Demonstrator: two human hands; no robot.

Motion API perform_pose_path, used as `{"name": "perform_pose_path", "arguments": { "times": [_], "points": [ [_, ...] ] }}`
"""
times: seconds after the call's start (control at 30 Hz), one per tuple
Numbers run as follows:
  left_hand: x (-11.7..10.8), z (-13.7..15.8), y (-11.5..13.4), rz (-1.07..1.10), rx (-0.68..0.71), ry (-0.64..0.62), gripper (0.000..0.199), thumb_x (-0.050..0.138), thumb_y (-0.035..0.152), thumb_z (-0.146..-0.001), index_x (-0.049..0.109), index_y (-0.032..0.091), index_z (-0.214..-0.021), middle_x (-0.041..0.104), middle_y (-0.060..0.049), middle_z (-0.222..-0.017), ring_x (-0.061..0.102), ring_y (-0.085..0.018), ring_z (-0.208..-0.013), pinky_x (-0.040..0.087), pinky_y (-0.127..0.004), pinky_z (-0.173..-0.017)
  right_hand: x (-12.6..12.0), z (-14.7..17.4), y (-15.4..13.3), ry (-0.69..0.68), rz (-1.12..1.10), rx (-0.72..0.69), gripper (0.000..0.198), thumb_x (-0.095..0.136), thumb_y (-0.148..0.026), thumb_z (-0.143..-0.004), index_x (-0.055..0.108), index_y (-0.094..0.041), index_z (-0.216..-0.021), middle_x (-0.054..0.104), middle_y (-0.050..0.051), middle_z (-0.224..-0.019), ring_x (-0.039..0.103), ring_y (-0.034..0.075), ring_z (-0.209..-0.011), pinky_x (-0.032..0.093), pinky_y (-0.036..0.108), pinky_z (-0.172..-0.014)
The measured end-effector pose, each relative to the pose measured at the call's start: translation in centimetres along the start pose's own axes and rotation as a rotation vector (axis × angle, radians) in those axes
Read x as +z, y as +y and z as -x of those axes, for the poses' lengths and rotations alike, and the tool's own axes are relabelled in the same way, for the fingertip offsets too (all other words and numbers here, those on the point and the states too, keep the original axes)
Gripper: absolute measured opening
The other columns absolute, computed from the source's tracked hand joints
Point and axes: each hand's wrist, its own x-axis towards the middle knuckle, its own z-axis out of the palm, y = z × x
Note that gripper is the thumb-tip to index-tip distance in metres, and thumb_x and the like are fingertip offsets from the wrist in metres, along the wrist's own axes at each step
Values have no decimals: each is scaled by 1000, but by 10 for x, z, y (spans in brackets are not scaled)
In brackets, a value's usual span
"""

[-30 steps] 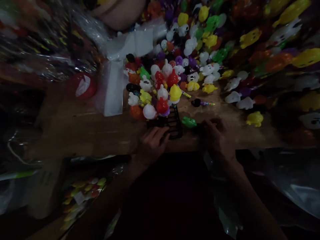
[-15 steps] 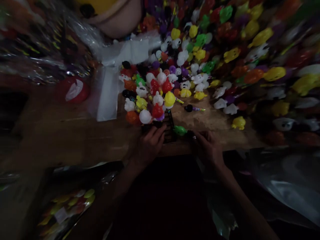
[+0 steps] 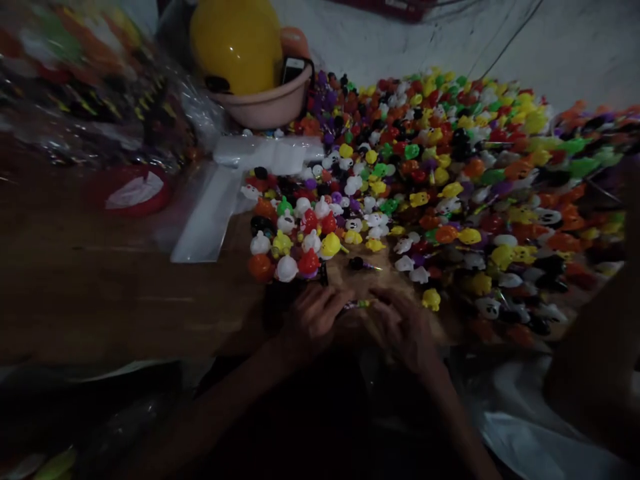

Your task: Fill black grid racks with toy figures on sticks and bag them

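In the head view, my left hand (image 3: 315, 315) is closed, its fingertips pinching one end of a thin, patterned toy-topped stick (image 3: 356, 305). My right hand (image 3: 401, 328) closes on the stick's other end, so it spans the gap between both hands. The toy end is hidden by my fingers. Just beyond my left hand, a dark rack (image 3: 275, 298) is partly covered, with a cluster of small plastic animal and ghost figures above it, including a white round one (image 3: 287, 269) and a red one (image 3: 309, 262). A black-topped stick (image 3: 365, 265) lies ahead of my hands.
A large heap of colourful figures (image 3: 450, 193) fills the right and back. Clear plastic bags (image 3: 200, 230) lie left of the cluster, near a red dish (image 3: 161, 197). A pink basin (image 3: 267, 110) holds a yellow helmet-like object (image 3: 237, 43) and a phone (image 3: 293, 69). Another person's arm (image 3: 595, 353) shows at right.
The view has tilted up, showing the wall and more of the heap. My hands have come closer together, and the green figure near my right hand is no longer visible.
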Motion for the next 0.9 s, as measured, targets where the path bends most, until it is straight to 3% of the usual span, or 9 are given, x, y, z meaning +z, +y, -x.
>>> {"name": "perform_pose_path", "arguments": {
  "times": [0.07, 0.17, 0.27, 0.37, 0.47, 0.63, 0.7, 0.8, 0.9],
  "points": [
    [0, 4, -1, 192, -121, 59, 29, 51, 34, -103, 66, 16, -120, 72, -6, -94, 69, -18, -87, 56, -29, -81, -5, -21, 14, 86, 22, 75, 29, 49, -37, -102, 72, -20, -102, 74, 5, -82, 67, 18, -67, 51, 28, -63],
    [5, 13, -4, 327, -210, 58, 29, 54, 34, -101, 63, 22, -126, 73, -5, -105, 72, -14, -94, 57, -22, -84, -5, -50, 31, 189, 156, 51, 26, 50, -33, -99, 72, -19, -94, 73, 7, -84, 67, 18, -70, 49, 29, -63],
    [15, 18, -14, 246, -202, 83, 29, 54, 35, -100, 64, 24, -125, 75, -4, -107, 75, -15, -93, 59, -21, -80, -15, -65, 40, 345, 353, 65, 26, 47, -28, -99, 72, -20, -97, 73, 9, -90, 67, 21, -79, 51, 32, -72],
    [23, 17, -22, 140, -280, 103, 28, 52, 38, -101, 65, 23, -121, 78, -3, -107, 77, -17, -91, 62, -22, -76, -37, -69, 50, 513, 582, 127, 25, 48, -25, -97, 70, -21, -105, 72, 13, -99, 64, 27, -92, 51, 41, -84],
    [24, 15, -23, 151, -276, 81, 31, 50, 42, -101, 64, 22, -120, 79, -3, -108, 77, -17, -90, 63, -22, -76, -62, -71, 65, 571, 760, 170, 31, 50, -26, -94, 66, -21, -119, 67, 17, -117, 57, 35, -110, 45, 54, -95],
    [21, 14, -19, 199, -263, 80, 23, 52, 36, -100, 66, 21, -112, 80, -1, -99, 77, -14, -82, 60, -19, -77, -68, -95, 71, 270, 832, 85, 41, 52, -28, -91, 58, -23, -132, 62, 14, -129, 52, 35, -116, 32, 61, -107],
    [21, 13, -17, 213, -248, 88, 22, 53, 34, -99, 66, 20, -110, 79, -1, -95, 77, -14, -79, 60, -18, -77, -54, -112, 61, 144, 816, -11, 38, 51, -28, -92, 60, -22, -129, 62, 13, -130, 52, 33, -116, 30, 58, -109],
    [22, 12, -17, 230, -219, 97, 19, 54, 29, -99, 66, 18, -107, 79, -2, -93, 76, -14, -80, 60, -19, -78, -23, -142, 45, -79, 748, -140, 33, 47, -27, -95, 63, -20, -123, 63, 14, -128, 52, 31, -114, 37, 47, -101],
    [23, 12, -18, 225, -216, 115, 16, 54, 23, -98, 66, 17, -106, 79, -3, -92, 76, -14, -80, 59, -19, -79, 10, -168, 41, -264, 705, -139, 29, 46, -20, -93, 66, -19, -115, 67, 14, -117, 52, 31, -110, 39, 43, -93]
  ]
}}
